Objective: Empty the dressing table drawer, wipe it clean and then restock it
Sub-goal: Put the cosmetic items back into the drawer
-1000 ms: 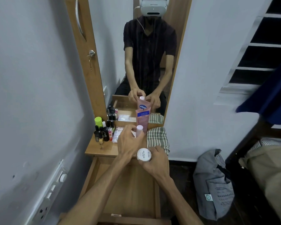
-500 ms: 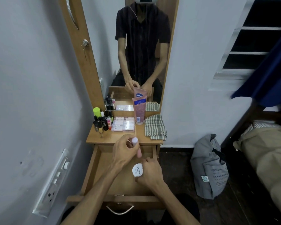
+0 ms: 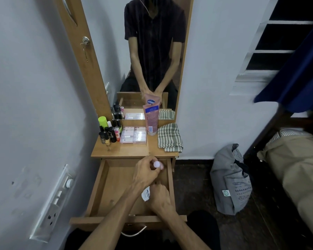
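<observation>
The wooden drawer (image 3: 101, 186) of the dressing table is pulled out, its bare bottom showing. Over its back right corner my left hand (image 3: 145, 173) grips a small pink bottle (image 3: 157, 164) with a pale cap. Nearer the drawer's front right, my right hand (image 3: 160, 196) holds a round white nail polish remover tub (image 3: 146, 195). On the tabletop (image 3: 130, 150) stand several small cosmetic bottles (image 3: 108, 132), a clear flat case (image 3: 133, 135), a pink tube (image 3: 151, 118) and a folded checked cloth (image 3: 169, 138).
A mirror (image 3: 152, 51) rises behind the tabletop. The white wall with a switch panel (image 3: 52, 201) is close on the left. A grey bag (image 3: 231, 179) sits on the dark floor to the right, beside a bed (image 3: 296, 168).
Both hands have come down from the tabletop into the open drawer, carrying the pink bottle and the white tub. The view has tilted downward.
</observation>
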Action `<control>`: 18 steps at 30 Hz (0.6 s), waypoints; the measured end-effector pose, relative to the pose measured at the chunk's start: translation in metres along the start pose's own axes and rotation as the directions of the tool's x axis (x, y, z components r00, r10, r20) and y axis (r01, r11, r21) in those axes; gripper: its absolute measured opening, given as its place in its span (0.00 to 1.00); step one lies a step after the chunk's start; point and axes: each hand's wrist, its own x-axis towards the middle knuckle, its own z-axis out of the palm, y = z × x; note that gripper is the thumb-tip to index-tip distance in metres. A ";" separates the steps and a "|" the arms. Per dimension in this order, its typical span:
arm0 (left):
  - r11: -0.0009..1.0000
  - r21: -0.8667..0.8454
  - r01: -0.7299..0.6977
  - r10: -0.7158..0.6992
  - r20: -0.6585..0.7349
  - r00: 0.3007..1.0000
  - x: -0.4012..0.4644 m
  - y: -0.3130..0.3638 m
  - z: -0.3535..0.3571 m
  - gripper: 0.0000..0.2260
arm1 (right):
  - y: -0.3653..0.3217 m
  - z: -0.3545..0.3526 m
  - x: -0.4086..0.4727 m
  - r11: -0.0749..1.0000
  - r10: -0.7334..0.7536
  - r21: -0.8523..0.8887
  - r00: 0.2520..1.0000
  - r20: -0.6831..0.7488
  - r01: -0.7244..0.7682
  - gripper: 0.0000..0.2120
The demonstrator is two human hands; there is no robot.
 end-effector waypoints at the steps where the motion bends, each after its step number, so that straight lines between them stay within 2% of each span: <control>1: 1.000 0.010 0.007 -0.007 -0.011 1.000 -0.003 -0.002 0.003 0.06 | 0.001 0.001 0.000 1.000 -0.002 0.022 1.000 0.003 0.002 0.15; 7: 0.997 0.020 -0.075 0.075 -0.027 0.997 -0.014 -0.005 0.021 0.07 | 0.013 0.004 -0.008 0.992 0.028 0.129 0.996 -0.084 -0.017 0.17; 12: 0.999 -0.040 -0.031 0.030 -0.016 0.999 -0.016 -0.008 0.030 0.09 | 0.028 -0.004 -0.011 0.987 -0.105 0.122 0.994 0.001 0.105 0.19; 14: 0.998 -0.057 -0.024 0.023 -0.019 1.000 -0.019 -0.013 0.033 0.10 | 0.031 -0.011 -0.022 0.987 -0.088 0.129 0.993 -0.079 0.097 0.16; 17: 0.998 -0.053 -0.032 0.032 -0.006 0.999 -0.028 -0.021 0.038 0.10 | 0.040 -0.025 -0.038 0.987 -0.026 0.148 0.972 -0.232 0.062 0.06; 18: 0.998 -0.048 -0.032 0.033 0.009 0.999 -0.032 -0.023 0.039 0.10 | 0.043 -0.029 -0.041 0.985 0.002 0.165 0.961 -0.275 0.046 0.07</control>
